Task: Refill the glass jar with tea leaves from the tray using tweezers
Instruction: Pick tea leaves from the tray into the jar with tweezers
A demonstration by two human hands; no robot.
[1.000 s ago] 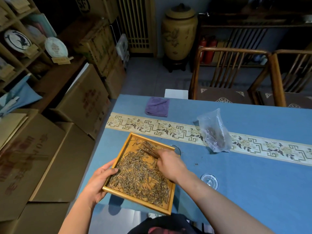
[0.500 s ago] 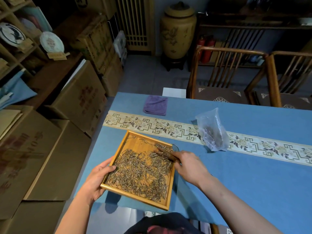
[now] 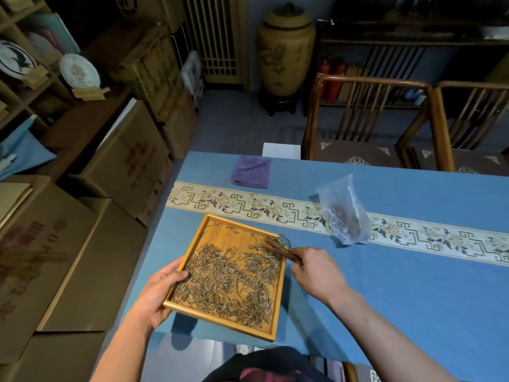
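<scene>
A square wooden tray (image 3: 237, 224) holds a loose heap of dry tea leaves (image 3: 228, 279), with its near-left edge lifted off the blue table. My left hand (image 3: 157, 293) grips that left edge, thumb on the rim. My right hand (image 3: 316, 268) holds brown wooden tweezers (image 3: 278, 248) whose tips lie over the tray's far-right corner among the leaves. Just behind that corner, the rim of a glass jar (image 3: 285, 238) peeks out, mostly hidden by the tray.
A clear plastic bag (image 3: 344, 213) with some tea stands on the patterned runner (image 3: 248, 205). A folded purple cloth (image 3: 252, 172) lies at the far side. Cardboard boxes (image 3: 91, 244) crowd the floor on the left; wooden chairs (image 3: 366, 125) stand behind the table.
My right hand has drawn the tweezers from the tray's middle toward its far-right corner, pushing leaves that way. The tray has shifted slightly rightward in my left hand.
</scene>
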